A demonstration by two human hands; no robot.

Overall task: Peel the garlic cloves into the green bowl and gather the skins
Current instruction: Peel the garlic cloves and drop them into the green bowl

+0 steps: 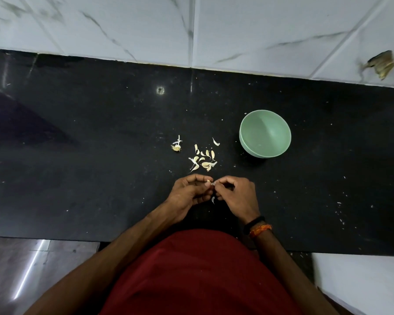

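Black stone counter (77,133) is running across mid-frame under a marbled tile wall. Nearest, at lower centre, left hand (189,194) and right hand (239,195) are meeting fingertip to fingertip, fingers curled, both pinching one small garlic clove (210,183); a skin flake (213,199) is hanging below it. Just above, loose cloves and skins (203,160) are lying scattered, ungathered. Farther, right of centre, green bowl (264,133) is sitting apparently empty. Judgement: early stage; most peeling and all gathering are remaining.
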